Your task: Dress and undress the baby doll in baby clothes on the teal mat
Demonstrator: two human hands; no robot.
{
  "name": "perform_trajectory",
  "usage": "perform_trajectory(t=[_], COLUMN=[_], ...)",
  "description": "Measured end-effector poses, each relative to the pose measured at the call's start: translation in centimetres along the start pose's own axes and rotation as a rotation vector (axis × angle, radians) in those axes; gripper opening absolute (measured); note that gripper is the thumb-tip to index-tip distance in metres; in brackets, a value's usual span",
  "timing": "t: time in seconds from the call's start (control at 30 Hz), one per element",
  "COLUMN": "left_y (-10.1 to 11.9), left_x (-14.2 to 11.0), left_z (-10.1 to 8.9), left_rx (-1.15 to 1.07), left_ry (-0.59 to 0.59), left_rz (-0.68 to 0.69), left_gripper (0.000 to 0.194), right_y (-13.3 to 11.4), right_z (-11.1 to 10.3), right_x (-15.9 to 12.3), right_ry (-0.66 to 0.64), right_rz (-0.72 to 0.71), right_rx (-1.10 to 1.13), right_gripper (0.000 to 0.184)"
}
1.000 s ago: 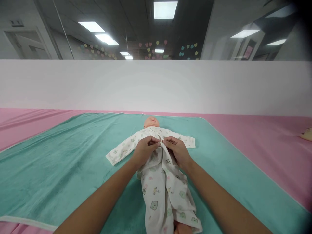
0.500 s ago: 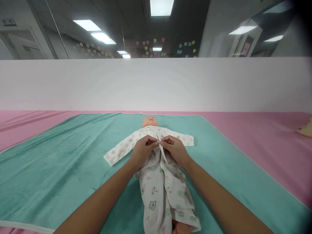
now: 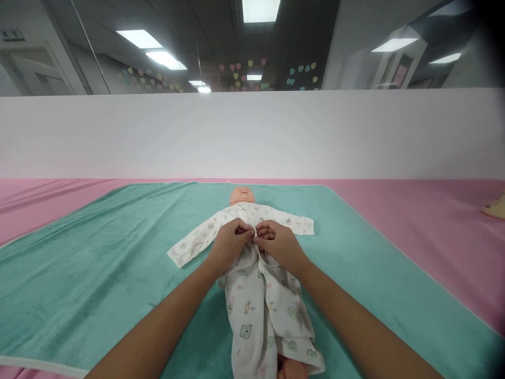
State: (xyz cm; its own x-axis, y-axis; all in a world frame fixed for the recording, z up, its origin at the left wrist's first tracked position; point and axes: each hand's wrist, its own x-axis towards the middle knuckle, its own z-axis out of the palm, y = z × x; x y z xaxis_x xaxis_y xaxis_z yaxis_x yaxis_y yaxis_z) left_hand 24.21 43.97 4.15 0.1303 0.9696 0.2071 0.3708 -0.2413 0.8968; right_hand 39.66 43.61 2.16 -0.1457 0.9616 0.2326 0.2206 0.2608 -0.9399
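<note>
A baby doll [image 3: 242, 195] lies on its back with its head away from me, dressed in a white romper [image 3: 246, 316] printed with small animals. The romper's long sleeves are spread out to both sides. Over the doll's chest, my left hand [image 3: 233, 239] pinches one front edge of the romper. Close against it, my right hand [image 3: 281, 242] pinches the other edge, fingers curled. The two edges meet between my fingertips; any fastener there is hidden. Lower down, the front flaps hang loosely together, and a bit of the doll's leg [image 3: 292, 368] shows at the bottom.
A teal blanket [image 3: 118, 273] with a white border lies under the doll, over a pink sheet [image 3: 434, 226]. Behind them rises a white wall panel [image 3: 252, 137] with glass above. A yellowish object [image 3: 495, 206] sits at the far right edge.
My right hand has shifted slightly left and curled its fingers more, bringing the romper's edges together between my hands. The flap below them lies flatter than before.
</note>
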Motion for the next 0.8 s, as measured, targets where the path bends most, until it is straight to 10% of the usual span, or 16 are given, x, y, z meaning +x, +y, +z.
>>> perform_trajectory(t=[0.3,0.8], left_y=[0.1,-1.0], left_x=[-0.5,0.0], left_z=[0.2,0.6], left_rx=[0.077,-0.123], left_ry=[0.009,0.011], left_rz=[0.023,0.094], left_gripper=[0.021,0.016], right_y=[-0.7,-0.2], right_z=[1.6,0.7], right_x=[-1.0,0.0], right_ry=[0.146,0.065], right_rz=[-0.274,0.043], right_rx=[-0.529,0.057], right_gripper=[0.016,0.025])
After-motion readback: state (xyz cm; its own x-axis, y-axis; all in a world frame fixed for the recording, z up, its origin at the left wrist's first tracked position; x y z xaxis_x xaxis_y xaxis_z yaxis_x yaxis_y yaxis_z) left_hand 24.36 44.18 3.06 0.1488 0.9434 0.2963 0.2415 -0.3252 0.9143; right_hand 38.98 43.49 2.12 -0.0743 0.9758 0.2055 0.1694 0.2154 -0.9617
